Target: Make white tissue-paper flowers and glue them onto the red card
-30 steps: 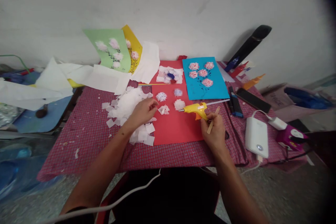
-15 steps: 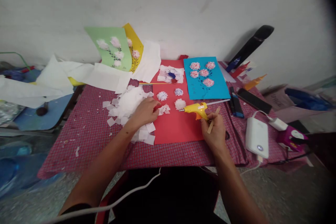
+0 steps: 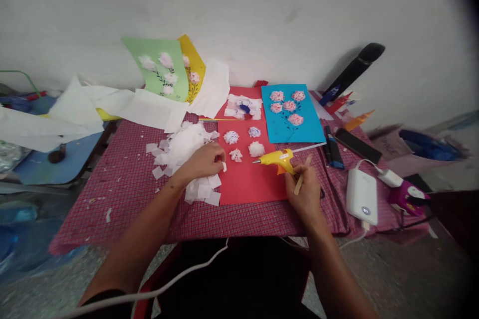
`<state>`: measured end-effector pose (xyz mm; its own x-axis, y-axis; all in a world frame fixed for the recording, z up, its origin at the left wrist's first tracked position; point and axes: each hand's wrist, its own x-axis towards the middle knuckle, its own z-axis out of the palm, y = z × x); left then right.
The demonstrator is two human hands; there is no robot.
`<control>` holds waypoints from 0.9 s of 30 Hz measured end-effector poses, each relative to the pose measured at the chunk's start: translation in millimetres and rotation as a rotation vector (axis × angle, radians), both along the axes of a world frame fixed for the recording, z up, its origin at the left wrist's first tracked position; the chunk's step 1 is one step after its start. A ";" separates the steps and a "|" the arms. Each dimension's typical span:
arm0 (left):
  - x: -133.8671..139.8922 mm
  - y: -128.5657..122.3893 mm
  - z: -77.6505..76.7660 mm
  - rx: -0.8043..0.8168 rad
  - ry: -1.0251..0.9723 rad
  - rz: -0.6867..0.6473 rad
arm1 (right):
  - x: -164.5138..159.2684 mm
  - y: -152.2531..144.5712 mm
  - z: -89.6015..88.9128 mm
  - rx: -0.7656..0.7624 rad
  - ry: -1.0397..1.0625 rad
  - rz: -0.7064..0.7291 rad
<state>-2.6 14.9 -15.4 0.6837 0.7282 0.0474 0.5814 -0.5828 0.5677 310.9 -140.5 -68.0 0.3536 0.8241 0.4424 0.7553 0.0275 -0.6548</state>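
Observation:
My right hand point(image 3: 304, 187) is closed round the handle of a yellow hot glue gun point(image 3: 277, 157), and a thin wooden stick point(image 3: 300, 182) is held in the same grip. The gun's nozzle points left over a sheet of red paper point(image 3: 254, 187). My left hand point(image 3: 209, 160) pinches a small piece of white tissue paper point(image 3: 224, 166) at the sheet's left edge. Close to its fingers lies a small tissue flower point(image 3: 235, 155). A fuller white flower point(image 3: 256, 148) and two purple-speckled ones point(image 3: 231, 137) point(image 3: 254, 131) sit on the red paper too.
Many white tissue squares point(image 3: 185, 144) are heaped left of the red paper. A blue flower card point(image 3: 294, 132) lies behind right; a green card point(image 3: 159, 70) leans on the wall. At right are a white power bank point(image 3: 362, 197) and purple socket block point(image 3: 407, 199).
My left hand has drawn back slightly from the small tissue flower, which now lies free, and a white tissue piece shows at its fingertips. The glue gun has shifted slightly left and down.

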 end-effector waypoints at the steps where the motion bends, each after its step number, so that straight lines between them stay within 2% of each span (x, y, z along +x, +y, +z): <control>1: -1.0 0.2 0.5 -0.007 -0.003 -0.022 | -2.5 -1.0 2.4 0.000 0.000 -0.001; 3: -2.1 0.2 0.7 -0.025 -0.032 -0.038 | -7.6 -1.7 7.1 0.000 -0.006 0.005; 8: -1.2 -2.1 -4.3 -0.023 -0.098 0.043 | -10.3 -0.1 11.7 -0.045 -0.032 0.063; 14: -0.2 -4.2 -12.7 0.054 -0.065 -0.010 | 1.8 -4.2 12.0 -0.155 -0.069 0.122; 22: 2.2 -5.3 -11.4 0.061 -0.019 -0.003 | -0.7 -3.8 12.4 -0.234 -0.199 0.196; 27: 3.0 -5.4 -14.7 0.075 -0.023 -0.002 | 6.7 -6.2 22.4 -0.230 -0.181 0.231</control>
